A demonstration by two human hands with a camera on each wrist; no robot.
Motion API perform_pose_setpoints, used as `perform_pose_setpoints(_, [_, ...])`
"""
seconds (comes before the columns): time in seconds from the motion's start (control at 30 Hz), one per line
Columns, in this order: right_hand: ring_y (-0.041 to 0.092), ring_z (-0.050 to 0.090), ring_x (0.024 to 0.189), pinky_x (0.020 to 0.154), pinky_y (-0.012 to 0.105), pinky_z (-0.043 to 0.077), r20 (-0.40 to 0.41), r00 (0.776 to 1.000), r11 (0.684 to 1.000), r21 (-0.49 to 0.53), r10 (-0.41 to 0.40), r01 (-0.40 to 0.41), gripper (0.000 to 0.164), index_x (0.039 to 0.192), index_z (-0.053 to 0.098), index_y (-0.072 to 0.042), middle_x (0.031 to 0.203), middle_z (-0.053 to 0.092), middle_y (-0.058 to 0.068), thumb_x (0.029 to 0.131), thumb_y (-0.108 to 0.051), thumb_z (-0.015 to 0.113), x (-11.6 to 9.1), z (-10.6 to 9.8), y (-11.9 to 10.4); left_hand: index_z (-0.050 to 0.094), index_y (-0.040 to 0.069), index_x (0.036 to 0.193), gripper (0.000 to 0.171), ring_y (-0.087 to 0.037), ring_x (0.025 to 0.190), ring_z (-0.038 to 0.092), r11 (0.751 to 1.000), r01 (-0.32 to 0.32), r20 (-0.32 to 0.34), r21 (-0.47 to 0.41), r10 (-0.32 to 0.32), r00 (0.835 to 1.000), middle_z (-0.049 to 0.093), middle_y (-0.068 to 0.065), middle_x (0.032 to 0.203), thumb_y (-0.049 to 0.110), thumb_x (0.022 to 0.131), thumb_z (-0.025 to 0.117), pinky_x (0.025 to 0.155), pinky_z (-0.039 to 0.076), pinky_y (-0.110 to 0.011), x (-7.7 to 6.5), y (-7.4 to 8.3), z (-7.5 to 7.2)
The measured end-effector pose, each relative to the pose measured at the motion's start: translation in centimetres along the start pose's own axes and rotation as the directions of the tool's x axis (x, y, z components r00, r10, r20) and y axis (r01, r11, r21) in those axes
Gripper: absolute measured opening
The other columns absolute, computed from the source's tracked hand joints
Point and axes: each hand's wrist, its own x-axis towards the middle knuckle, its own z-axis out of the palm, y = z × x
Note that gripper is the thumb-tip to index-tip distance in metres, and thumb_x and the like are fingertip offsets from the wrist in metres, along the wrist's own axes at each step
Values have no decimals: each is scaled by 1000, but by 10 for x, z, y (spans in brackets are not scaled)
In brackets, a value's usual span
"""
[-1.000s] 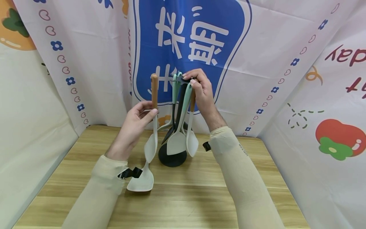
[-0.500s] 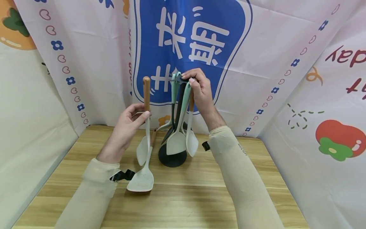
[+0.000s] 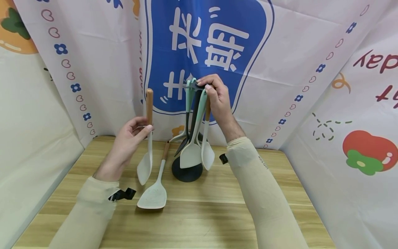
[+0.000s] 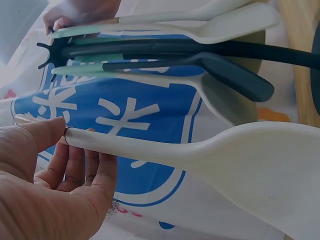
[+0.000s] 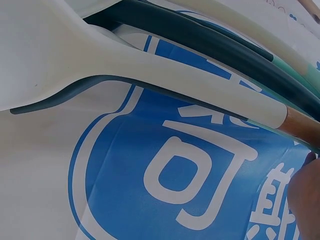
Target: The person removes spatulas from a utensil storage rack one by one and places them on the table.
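Note:
My left hand (image 3: 129, 138) pinches a white spatula (image 3: 144, 168) with a wooden handle, just below where the wood meets the white shaft. The spatula hangs upright, its broad white head (image 4: 270, 167) turned down. My right hand (image 3: 219, 100) grips the top of a black utensil stand (image 3: 187, 171) at its hooks. Several utensils hang there, among them a cream turner with a mint handle (image 3: 191, 155) and a white utensil with a wooden handle (image 3: 207, 155). A second white turner (image 3: 153, 196) with a wooden handle lies on the table, left of the stand's base.
The wood-grain table (image 3: 217, 211) is bordered at the back by a printed cloth (image 3: 280, 41) with a blue sign, close behind the stand. More cloth walls rise on the left and right sides.
My left hand has carried the white spatula left and slightly down, away from the stand, uncovering the turner on the table. The right hand has stayed at the stand's top.

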Motion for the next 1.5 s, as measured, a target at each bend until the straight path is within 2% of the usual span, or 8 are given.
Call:
perform_pose_setpoints(0.13, [9,65,126,114,30,53,0,1000,1000,3,-2,2,50,118,71,14,129,68,34,110,-30,49,0,0,-1,51,-2,169,60,3,122,68,1000,11,-18,19,-11,1000,65,10,137,28,120,70,105,58,-10,0,-7,-7])
perform_pose_setpoints(0.47, [5,65,126,115,28,54,-3,1000,1000,3,8,-8,48,118,71,13,130,67,35,110,-28,47,0,1,-2,53,-6,166,60,7,115,69,998,-1,-45,66,4,999,65,17,127,26,119,73,101,59,-7,-2,-15,-19])
perform_pose_setpoints(0.67, [4,64,126,114,28,54,-2,1000,1000,4,14,-14,49,118,70,14,130,67,35,110,-28,46,0,1,-3,57,-2,164,62,4,113,69,991,27,-62,130,-19,998,66,16,126,33,117,77,97,59,-8,-1,-21,-25])
perform_pose_setpoints(0.93, [5,65,126,114,28,54,-9,1000,1000,9,13,-13,48,118,70,14,129,67,35,110,-28,47,1,0,-2,59,-3,159,58,4,105,67,978,46,-60,204,-34,998,68,7,129,30,116,78,93,57,-11,2,-29,-29])
perform_pose_setpoints(1.3, [4,64,126,114,28,54,-9,1000,1000,16,25,-25,50,118,70,14,130,67,35,109,-29,46,0,1,-3,60,-5,157,58,4,103,68,972,59,-58,226,-47,997,68,1,131,30,116,78,92,61,-10,2,-48,-38])
perform_pose_setpoints(1.5, [4,64,126,114,28,54,-9,1000,1000,13,26,-26,50,118,70,14,130,67,35,109,-29,46,0,1,-2,59,-4,157,57,3,106,67,973,90,-39,214,-83,996,67,5,130,31,116,77,94,62,-12,2,-60,-42])
